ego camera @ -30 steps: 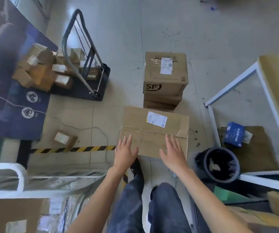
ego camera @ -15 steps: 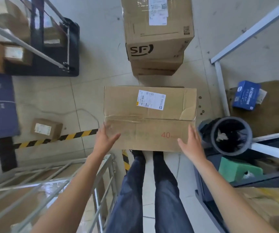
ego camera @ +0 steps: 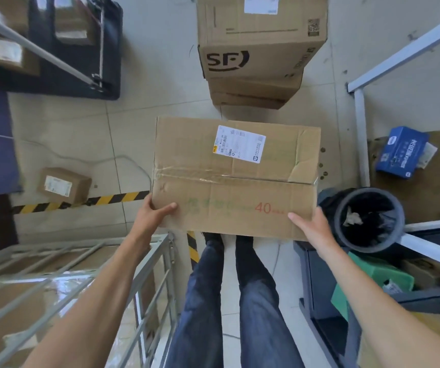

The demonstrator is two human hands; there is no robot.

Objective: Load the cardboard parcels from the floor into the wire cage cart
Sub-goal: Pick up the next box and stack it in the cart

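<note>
A wide cardboard parcel (ego camera: 236, 179) with a white label and a red "40" print is in front of my legs. My left hand (ego camera: 154, 215) grips its near left corner, thumb on top and fingers round the side. My right hand (ego camera: 313, 228) holds the near right corner, thumb on the top face, fingers out of sight. The wire cage cart (ego camera: 144, 264) stands at the lower left with cardboard inside it. A small parcel (ego camera: 63, 185) lies on the floor to the left. A tall "SF" box (ego camera: 258, 43) sits stacked on another box beyond.
A round black bin (ego camera: 370, 219) stands right beside the parcel's right end. A white metal frame (ego camera: 358, 134) with a blue packet (ego camera: 402, 151) is at the right. A flat trolley (ego camera: 75, 57) carrying small boxes is at the upper left. Yellow-black tape (ego camera: 81, 203) crosses the floor.
My hands went from hovering over the parcel's top to taking hold of its near corners. The view has dropped closer and the parcel now looms larger, over my feet.
</note>
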